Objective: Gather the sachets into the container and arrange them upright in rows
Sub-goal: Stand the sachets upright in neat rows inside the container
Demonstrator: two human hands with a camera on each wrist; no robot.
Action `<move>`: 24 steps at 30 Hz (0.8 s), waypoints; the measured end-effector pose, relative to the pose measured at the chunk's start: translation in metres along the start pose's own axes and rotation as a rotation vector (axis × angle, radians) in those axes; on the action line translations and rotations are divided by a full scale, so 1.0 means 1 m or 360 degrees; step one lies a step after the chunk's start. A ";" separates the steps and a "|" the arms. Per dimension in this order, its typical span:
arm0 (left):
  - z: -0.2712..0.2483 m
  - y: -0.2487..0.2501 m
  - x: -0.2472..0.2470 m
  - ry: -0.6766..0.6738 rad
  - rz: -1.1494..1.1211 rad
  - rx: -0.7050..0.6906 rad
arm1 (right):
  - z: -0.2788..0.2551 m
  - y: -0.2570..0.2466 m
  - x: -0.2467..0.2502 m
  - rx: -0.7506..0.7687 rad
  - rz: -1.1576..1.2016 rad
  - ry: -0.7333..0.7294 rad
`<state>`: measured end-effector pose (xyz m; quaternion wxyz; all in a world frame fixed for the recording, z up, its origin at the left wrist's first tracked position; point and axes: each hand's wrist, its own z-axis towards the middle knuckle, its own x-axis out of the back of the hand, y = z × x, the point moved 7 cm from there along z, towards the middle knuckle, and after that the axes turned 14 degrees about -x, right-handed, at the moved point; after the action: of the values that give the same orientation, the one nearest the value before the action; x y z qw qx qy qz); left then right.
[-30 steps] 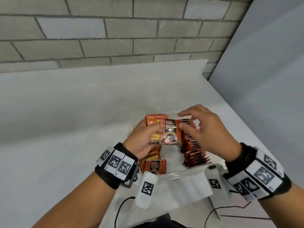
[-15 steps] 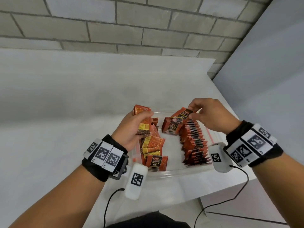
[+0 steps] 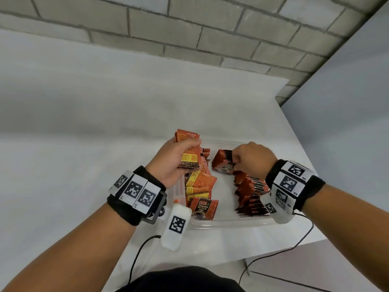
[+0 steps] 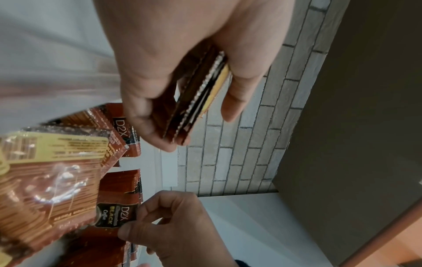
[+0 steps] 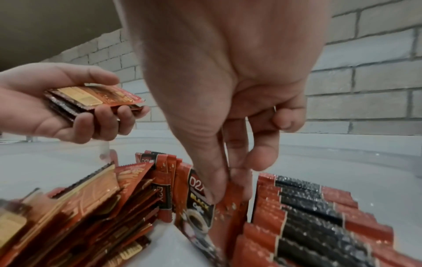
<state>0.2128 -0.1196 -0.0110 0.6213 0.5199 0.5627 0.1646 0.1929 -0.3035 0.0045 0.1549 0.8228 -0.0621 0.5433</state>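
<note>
A clear plastic container (image 3: 231, 224) sits at the table's near right corner. My left hand (image 3: 179, 159) grips a small stack of red-orange sachets (image 3: 188, 153) above the container's far left side; the same stack (image 4: 198, 97) shows edge-on in the left wrist view. My right hand (image 3: 236, 165) pinches one D2X sachet (image 3: 225, 167) by its top edge, standing it at the far end of the upright right row (image 3: 250, 190). In the right wrist view thumb and finger clamp that sachet (image 5: 228, 206) beside the row (image 5: 308, 207). A leaning pile of sachets (image 3: 200, 184) fills the left side.
The white table (image 3: 84, 144) stretches left and back to a grey brick wall (image 3: 189, 28). A grey panel (image 3: 347, 102) stands on the right past the table's edge. Cables (image 3: 136, 256) hang from my wrists over the near edge.
My hands have parted. The right hand took one sachet off the stack and lowered it to the far end of the right row. The left hand drew left with the remaining stack.
</note>
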 end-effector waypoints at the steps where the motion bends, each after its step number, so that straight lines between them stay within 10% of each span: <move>1: 0.000 0.000 0.001 0.0010 0.0000 0.0001 | 0.000 0.000 0.000 0.0000 -0.0056 0.0002; 24: -0.001 -0.002 0.001 0.0032 -0.0007 -0.0007 | -0.002 -0.015 0.001 0.0161 -0.0471 0.0116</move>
<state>0.2114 -0.1191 -0.0131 0.6172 0.5156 0.5696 0.1696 0.1952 -0.2890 0.0034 0.1936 0.8095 0.0929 0.5464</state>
